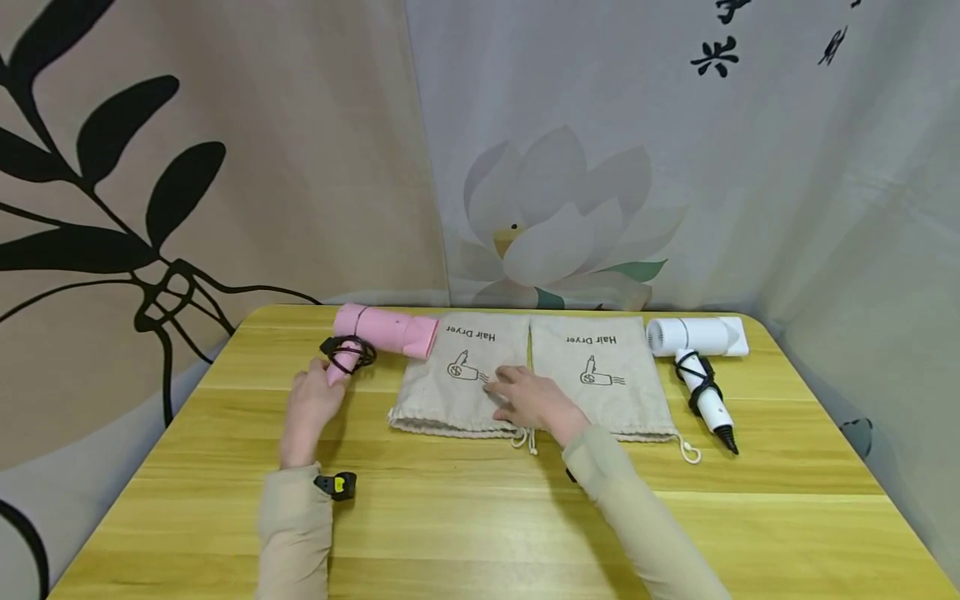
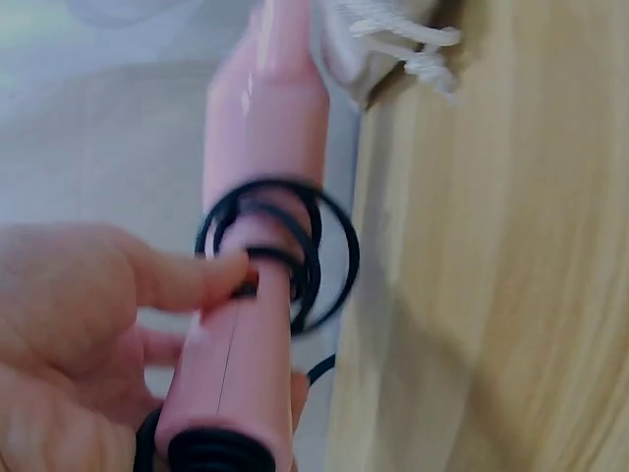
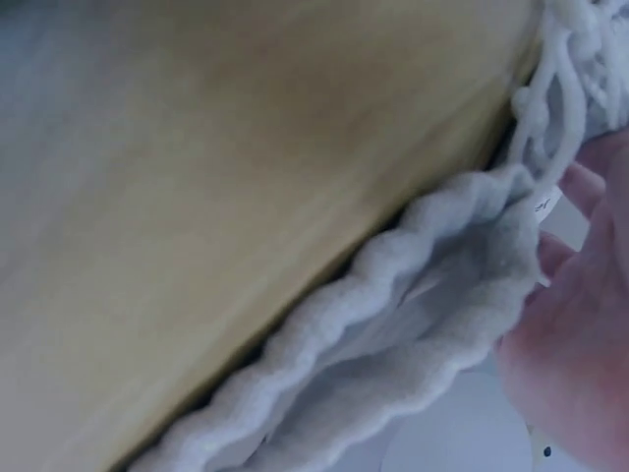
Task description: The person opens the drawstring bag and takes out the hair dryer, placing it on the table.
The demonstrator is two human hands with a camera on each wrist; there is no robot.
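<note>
At the table's left, my left hand (image 1: 313, 402) grips the handle of a pink hair dryer (image 1: 385, 331) that has a black cord (image 1: 352, 354) wound round it. In the left wrist view the thumb of that hand (image 2: 69, 324) presses on the pink handle (image 2: 236, 364), just below the cord loops. My right hand (image 1: 538, 402) lies over the right part of the left cloth drawstring bag (image 1: 427, 392), its fingers spread and holding nothing. The bag's gathered mouth (image 3: 393, 393) gapes a little beside the hand (image 3: 580, 324) in the right wrist view.
A second drawstring bag (image 1: 622, 408) lies to the right, printed "Hair Dryer" like the first. Beyond it is a white hair dryer (image 1: 697, 336) with its black cord (image 1: 699, 383) wrapped round the handle. The wooden table (image 1: 450, 517) ends at a curtain (image 1: 337, 167).
</note>
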